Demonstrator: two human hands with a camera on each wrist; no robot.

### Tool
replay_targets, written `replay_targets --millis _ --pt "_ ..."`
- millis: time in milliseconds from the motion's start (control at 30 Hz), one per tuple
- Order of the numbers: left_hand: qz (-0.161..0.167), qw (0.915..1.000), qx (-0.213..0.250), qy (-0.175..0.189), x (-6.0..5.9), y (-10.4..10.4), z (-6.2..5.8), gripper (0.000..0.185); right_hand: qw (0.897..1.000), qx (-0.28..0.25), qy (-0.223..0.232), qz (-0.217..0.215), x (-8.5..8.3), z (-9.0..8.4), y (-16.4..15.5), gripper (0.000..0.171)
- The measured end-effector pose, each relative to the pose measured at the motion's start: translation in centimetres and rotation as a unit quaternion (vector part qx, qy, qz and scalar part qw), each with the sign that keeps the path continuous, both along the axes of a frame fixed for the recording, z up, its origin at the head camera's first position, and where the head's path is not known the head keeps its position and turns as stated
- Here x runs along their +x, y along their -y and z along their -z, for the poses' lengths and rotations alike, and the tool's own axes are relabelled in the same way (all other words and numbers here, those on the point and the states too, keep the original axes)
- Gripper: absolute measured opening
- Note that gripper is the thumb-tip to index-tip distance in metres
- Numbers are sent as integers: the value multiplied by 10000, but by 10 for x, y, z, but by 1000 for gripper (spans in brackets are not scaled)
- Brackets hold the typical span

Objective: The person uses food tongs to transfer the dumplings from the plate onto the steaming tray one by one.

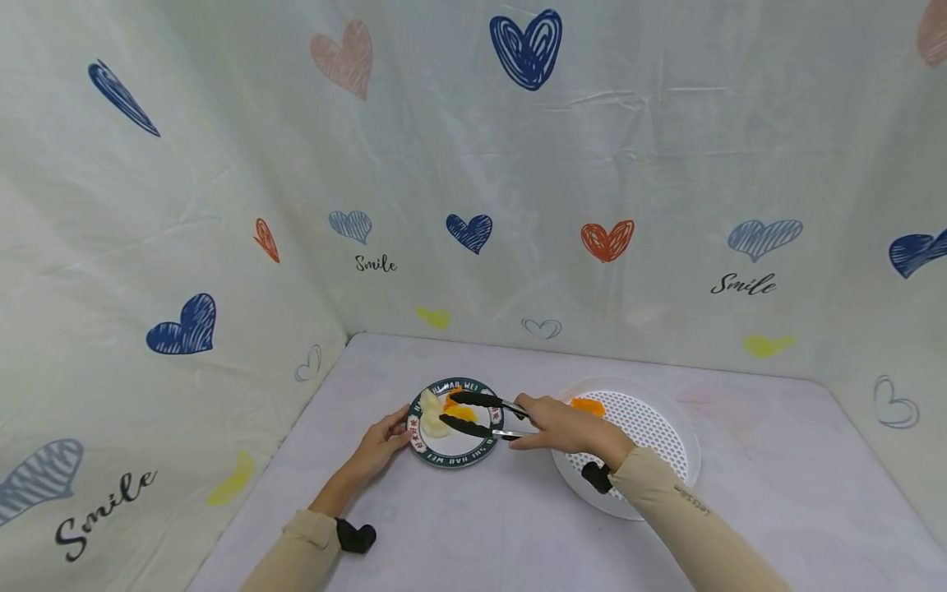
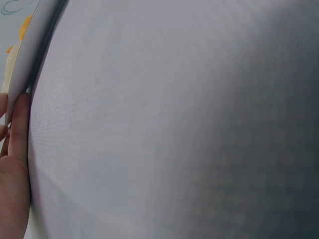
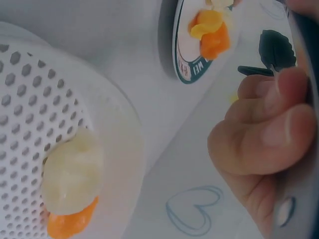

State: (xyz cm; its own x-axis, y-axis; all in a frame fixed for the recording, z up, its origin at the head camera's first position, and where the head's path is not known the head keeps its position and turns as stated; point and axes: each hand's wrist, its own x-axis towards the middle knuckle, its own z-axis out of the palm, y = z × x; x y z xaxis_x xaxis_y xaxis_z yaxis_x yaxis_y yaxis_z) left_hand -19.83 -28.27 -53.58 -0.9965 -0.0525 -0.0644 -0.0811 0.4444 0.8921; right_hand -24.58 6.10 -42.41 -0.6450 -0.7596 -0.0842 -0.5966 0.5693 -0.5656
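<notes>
My left hand (image 1: 380,446) holds the left rim of a small plate (image 1: 455,461) with a dark green lettered border. In the left wrist view, fingers (image 2: 19,127) reach under the plate's edge. Pale slices (image 1: 432,419) lie on its left part, beside yellow and orange pieces (image 3: 215,42). My right hand (image 1: 558,425) grips metal tongs (image 1: 473,399) with black tips. Those tips stand apart above the plate, over the coloured pieces, with nothing seen pinched between them.
A round white tray with a perforated bottom (image 1: 651,427) sits under the right forearm. On it, near the rim, lie a pale piece (image 3: 72,172) and an orange piece (image 3: 72,224). Behind the table (image 1: 444,543) hangs a curtain (image 1: 414,164) printed with hearts.
</notes>
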Motion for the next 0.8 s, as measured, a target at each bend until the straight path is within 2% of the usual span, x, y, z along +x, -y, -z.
replay_targets --millis 367,800 --pt "128 9996 227 -120 0 1 2 56 9993 291 164 188 -3 15 34 73" --pt "135 9994 212 -232 2 1 1 56 9975 533 303 352 -2 30 47 83"
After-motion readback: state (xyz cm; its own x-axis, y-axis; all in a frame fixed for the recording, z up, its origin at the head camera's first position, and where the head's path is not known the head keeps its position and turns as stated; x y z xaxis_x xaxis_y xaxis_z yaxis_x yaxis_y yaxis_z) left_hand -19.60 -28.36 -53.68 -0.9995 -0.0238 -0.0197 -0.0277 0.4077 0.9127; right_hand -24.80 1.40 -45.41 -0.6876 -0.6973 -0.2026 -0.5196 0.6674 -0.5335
